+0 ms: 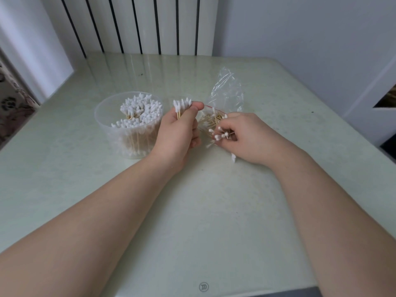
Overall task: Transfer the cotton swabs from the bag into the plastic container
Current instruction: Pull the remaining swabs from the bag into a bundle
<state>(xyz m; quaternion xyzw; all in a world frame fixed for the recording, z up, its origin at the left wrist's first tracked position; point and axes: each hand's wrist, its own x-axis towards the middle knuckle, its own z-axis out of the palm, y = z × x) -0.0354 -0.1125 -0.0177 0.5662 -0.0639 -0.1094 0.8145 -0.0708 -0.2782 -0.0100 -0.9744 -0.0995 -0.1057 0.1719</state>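
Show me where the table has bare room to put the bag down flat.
Bare table lies between the two forearms, left of the plastic container to the table edge, and behind container and bag up to the radiator. Crowded: the gap between container and bag, where the left hand and right hand each grip cotton swabs.

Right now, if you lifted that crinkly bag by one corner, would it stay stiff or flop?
Probably flop: the bag is thin, wrinkled clear film, crumpled on the table. It likely feels very light, since only skinny swabs are inside. Tilted, those swabs could well slide out.
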